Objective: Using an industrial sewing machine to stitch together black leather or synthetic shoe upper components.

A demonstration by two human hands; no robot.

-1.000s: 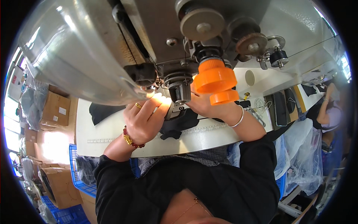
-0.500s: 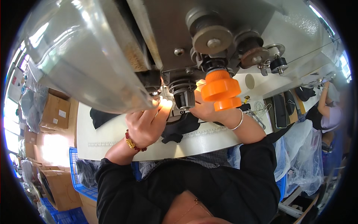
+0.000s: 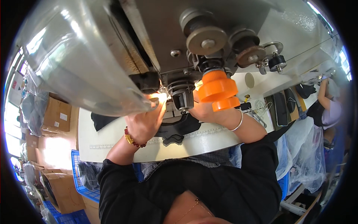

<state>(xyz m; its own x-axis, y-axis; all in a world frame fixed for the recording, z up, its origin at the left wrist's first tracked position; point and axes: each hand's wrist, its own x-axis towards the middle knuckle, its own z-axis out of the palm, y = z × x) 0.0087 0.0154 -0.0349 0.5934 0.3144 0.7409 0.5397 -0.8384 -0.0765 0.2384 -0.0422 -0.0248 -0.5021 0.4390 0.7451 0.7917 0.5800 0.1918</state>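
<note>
Both hands work under the head of a sewing machine (image 3: 175, 53). My left hand (image 3: 146, 121), wearing a red and gold bead bracelet, reaches up beside the lit needle area. Its fingers are pressed together; glare and a clear plastic guard (image 3: 89, 67) partly cover the tips, so what they hold is unclear. My right hand (image 3: 209, 112), with a silver bangle at the wrist, lies on the other side. Its fingers disappear behind the machine and the orange knobs (image 3: 218, 89). Between the hands, a black fabric piece (image 3: 178, 128) lies on the white table (image 3: 209, 143).
More black fabric (image 3: 101, 121) rests at the table's left. A printed ruler runs along the front. Blue crates (image 3: 85, 188) and cardboard boxes (image 3: 56, 114) stand left; clear plastic bags (image 3: 304, 153) hang right. Another person (image 3: 330, 112) sits at the far right.
My left hand has shifted slightly, and its fingers now sit further behind the guard. More of the black fabric shows between the hands. My right hand stays nearly in place.
</note>
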